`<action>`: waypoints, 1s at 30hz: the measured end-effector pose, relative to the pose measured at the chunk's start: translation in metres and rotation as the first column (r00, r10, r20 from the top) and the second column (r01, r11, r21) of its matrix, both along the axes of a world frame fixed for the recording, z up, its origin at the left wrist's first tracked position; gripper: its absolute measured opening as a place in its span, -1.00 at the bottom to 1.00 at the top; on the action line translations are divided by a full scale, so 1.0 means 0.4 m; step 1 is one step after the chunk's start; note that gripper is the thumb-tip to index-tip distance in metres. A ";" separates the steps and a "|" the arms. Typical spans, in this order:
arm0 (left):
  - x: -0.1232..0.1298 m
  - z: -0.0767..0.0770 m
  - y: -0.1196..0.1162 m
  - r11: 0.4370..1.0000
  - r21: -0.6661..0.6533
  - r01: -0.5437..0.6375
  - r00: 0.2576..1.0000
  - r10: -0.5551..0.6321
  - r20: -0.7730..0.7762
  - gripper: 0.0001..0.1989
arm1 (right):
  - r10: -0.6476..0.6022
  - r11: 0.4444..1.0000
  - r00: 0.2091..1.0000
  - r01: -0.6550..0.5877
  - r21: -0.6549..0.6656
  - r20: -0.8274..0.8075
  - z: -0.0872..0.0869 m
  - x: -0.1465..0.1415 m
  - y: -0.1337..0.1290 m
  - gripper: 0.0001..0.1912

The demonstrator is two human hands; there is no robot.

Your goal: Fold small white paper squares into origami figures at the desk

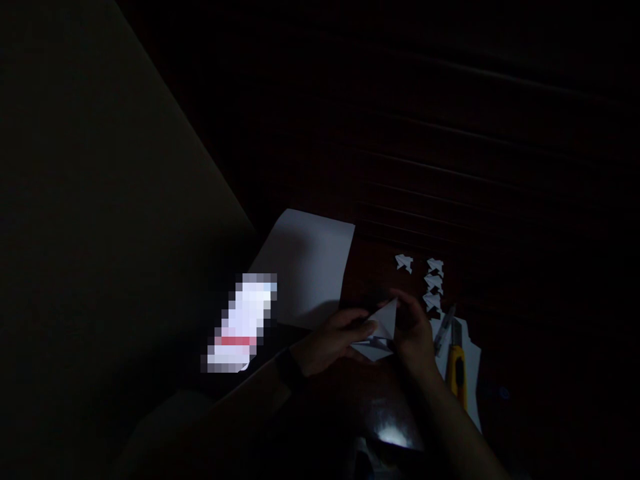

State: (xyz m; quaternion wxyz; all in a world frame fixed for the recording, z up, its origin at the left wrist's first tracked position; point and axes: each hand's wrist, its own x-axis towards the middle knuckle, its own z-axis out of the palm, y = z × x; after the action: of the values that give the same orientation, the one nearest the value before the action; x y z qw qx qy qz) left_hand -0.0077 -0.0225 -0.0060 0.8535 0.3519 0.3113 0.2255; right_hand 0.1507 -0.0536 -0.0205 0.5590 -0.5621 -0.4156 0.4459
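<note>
One blurred, glowing screen lies at nine o'clock from the folded paper, a white sheet at ten. The left hand pinches the folded paper's left side, the right hand its right. Four paper figures lie toward one, a pen at three, a yellow cutter at four.

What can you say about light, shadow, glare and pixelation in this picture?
Head view: very dark, upper right nearly black; a soft shadow crosses the large flat white sheet; glare whitens a spot on the glossy dark-brown tabletop; coarse blocks hide detail in a bright oblong patch; the folded white paper looks dim.
</note>
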 end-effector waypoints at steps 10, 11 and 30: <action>0.009 -0.040 0.025 0.906 0.418 0.063 0.948 0.077 -0.310 -0.63 | -0.007 0.998 0.999 0.004 -0.067 -0.043 -0.015 0.025 0.001 -0.63; 0.010 -0.040 0.027 0.895 0.441 0.069 0.942 0.087 -0.323 -0.62 | -0.027 0.997 0.999 0.025 -0.078 -0.028 -0.013 0.027 0.000 -0.69; 0.003 -0.031 0.027 0.734 0.672 0.095 0.875 0.261 -0.408 -0.68 | 0.126 0.989 0.902 -0.080 -0.127 0.412 0.035 0.024 -0.012 -0.78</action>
State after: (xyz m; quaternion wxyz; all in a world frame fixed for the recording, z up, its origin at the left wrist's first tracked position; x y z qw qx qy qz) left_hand -0.0065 -0.0115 -0.0184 0.5524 0.6657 0.4242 0.2679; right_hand 0.1603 -0.0586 -0.0067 0.4015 -0.6510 -0.5305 0.3655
